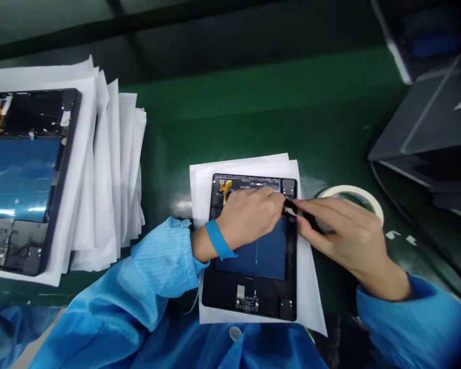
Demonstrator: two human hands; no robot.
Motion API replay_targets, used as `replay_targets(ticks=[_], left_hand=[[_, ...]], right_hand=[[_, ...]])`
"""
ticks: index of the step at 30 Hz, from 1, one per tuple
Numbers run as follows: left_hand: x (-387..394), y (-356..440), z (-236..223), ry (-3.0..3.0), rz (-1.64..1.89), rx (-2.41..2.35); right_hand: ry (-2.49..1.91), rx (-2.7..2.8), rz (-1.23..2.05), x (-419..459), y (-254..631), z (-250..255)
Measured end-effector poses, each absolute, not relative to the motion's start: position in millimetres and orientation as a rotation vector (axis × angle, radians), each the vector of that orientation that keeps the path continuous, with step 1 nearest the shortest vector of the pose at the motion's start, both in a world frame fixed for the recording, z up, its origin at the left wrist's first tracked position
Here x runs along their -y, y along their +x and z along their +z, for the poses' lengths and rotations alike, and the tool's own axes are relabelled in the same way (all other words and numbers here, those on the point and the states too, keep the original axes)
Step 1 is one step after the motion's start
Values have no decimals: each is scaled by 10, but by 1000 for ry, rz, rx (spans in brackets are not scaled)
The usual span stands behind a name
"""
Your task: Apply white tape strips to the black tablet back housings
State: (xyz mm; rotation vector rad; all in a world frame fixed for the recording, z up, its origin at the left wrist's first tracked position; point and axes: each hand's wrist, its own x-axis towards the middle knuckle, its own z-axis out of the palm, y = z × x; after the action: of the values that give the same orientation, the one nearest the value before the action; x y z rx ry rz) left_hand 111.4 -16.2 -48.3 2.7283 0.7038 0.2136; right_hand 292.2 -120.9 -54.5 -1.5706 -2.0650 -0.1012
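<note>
An opened tablet [249, 287] lies on white sheets in front of me, with its blue battery and circuit boards exposed. My left hand [249, 212] reaches across its upper half, fingers curled together near the right edge. What those fingertips hold, if anything, is hidden. From the right comes my right hand [341, 230], thumb and index finger closing around a small pale strip [291, 210] at the tablet's upper right edge. A blue wristband [218, 240] circles my left wrist. The yellow-orange flex cable [226, 189] shows at the tablet's upper left.
Left of me, another opened tablet [23, 179] rests on a stack of white sheets [115, 169]. A roll of cream tape [369, 197] stands just behind my right hand, with small white scraps [392, 234] nearby. A black cable [418, 230] and grey equipment [426, 118] are at right.
</note>
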Motion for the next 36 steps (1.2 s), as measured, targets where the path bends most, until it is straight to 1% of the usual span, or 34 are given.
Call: replay_targets(ticks=[3, 6, 10, 29, 36], left_hand=[[154, 1116, -476, 2713, 180, -726], [148, 1113, -462, 2701, 149, -724], [150, 1108, -446, 2695, 134, -724], [154, 1105, -468, 2708, 200, -702], [160, 1102, -478, 2700, 210, -703]], right_hand=[[-1645, 2001, -181, 1184, 2891, -503], [-1741, 1980, -336, 1144, 2863, -494], [-1729, 1990, -427, 1101, 2846, -529], [-1702, 2034, -392, 1094, 2830, -597], [-1775, 2015, -358, 1098, 2833, -616]])
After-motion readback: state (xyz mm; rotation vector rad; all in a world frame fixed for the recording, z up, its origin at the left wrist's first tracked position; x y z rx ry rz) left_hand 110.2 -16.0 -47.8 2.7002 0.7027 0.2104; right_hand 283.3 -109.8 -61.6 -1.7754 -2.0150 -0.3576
